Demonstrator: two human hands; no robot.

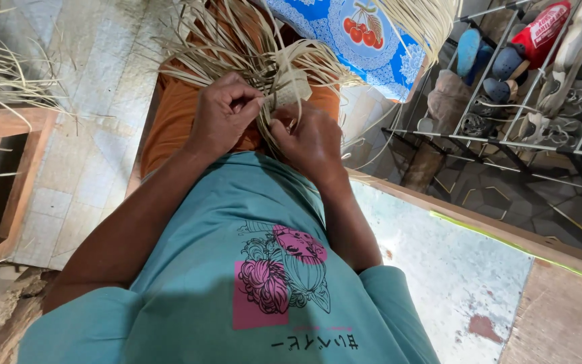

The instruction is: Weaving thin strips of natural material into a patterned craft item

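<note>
A small woven piece of pale straw strips (289, 86) sits between my two hands, over my lap in orange trousers (173, 118). My left hand (223, 114) pinches the strips at the woven patch with thumb and fingers. My right hand (311, 138) grips the lower edge of the same work, fingers curled around several strips. Long loose straw ends (237, 37) fan upward and outward from the woven patch. My teal shirt fills the lower part of the view.
A wooden bench or frame (5, 148) with more straw stands at the left. A blue patterned cloth with cherries (358, 30) lies ahead. A metal shoe rack (527, 74) with several shoes stands at the right. A worn wooden-edged surface (453, 269) is beside me.
</note>
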